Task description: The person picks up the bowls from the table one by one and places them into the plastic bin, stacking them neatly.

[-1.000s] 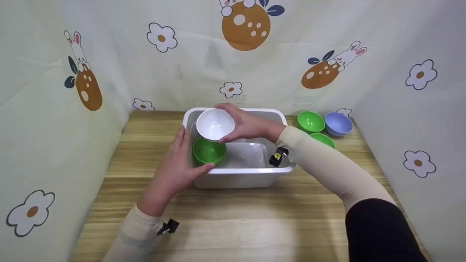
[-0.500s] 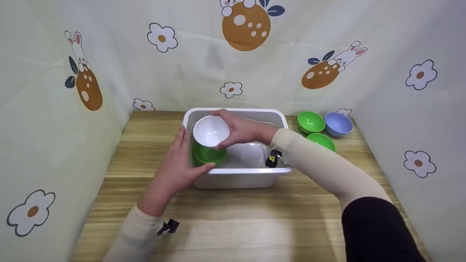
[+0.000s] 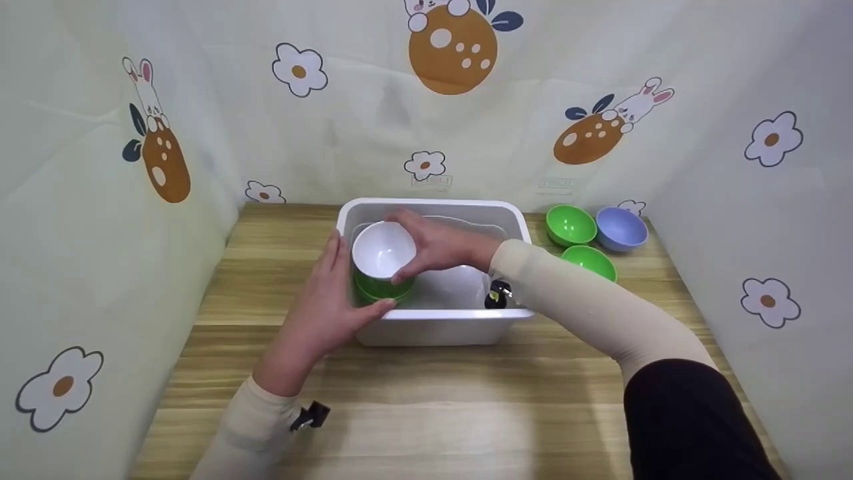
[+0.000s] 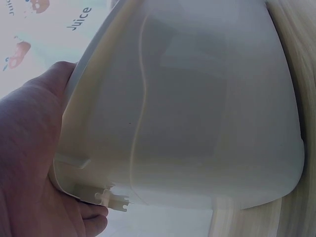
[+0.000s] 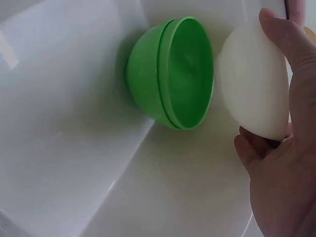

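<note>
My right hand [image 3: 436,243] grips a white bowl [image 3: 384,251] by its rim, between thumb and fingers. The bowl is above two nested green bowls [image 5: 170,74] inside a white plastic tub [image 3: 433,314]. In the right wrist view, the white bowl [image 5: 254,81] shows its outer side, with a small gap between it and the green rims. My left hand [image 3: 321,300] holds the tub at its left front corner, fingers along the left rim and thumb on the front rim. Part of this hand [image 4: 34,158] also shows at the tub's edge in the left wrist view.
On the wood-grain table [image 3: 426,407], right of the tub, stand two green bowls [image 3: 570,225] [image 3: 593,262] and a blue-purple bowl [image 3: 621,229]. The right sleeve partly covers the nearer green one. A patterned curtain [image 3: 360,113] encloses the back and sides.
My right hand has lowered the white bowl toward the nested green bowls, moving slightly left and toward me. The white bowl now covers more of them. My left hand stays on the tub.
</note>
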Motion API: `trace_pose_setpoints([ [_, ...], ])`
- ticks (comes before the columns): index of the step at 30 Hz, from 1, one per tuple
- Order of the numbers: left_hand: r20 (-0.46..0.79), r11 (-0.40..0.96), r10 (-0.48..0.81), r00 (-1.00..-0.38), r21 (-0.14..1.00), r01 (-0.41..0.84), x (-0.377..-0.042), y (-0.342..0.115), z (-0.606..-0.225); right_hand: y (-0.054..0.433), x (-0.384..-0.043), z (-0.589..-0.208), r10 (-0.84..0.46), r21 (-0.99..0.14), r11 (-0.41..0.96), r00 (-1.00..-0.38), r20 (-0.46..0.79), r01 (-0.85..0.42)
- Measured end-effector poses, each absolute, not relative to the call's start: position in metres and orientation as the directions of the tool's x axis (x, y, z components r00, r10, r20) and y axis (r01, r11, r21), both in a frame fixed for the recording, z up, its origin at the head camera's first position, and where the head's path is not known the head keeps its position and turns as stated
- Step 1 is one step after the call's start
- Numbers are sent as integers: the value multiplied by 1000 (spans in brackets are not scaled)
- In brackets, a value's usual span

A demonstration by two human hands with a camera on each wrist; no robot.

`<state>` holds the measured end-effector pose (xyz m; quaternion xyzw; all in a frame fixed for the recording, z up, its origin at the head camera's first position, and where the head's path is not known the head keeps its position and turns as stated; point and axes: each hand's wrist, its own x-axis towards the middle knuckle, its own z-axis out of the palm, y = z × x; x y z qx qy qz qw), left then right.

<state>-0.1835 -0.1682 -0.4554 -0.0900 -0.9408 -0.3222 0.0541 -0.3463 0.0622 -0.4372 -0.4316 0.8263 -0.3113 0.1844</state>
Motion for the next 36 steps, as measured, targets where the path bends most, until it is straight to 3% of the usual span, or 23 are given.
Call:
trace_pose_setpoints([
  [36, 201, 764, 145, -969, 599, 239, -182, -169, -455, 52, -347, -463, -867, -556, 464, -481, -127, -689],
])
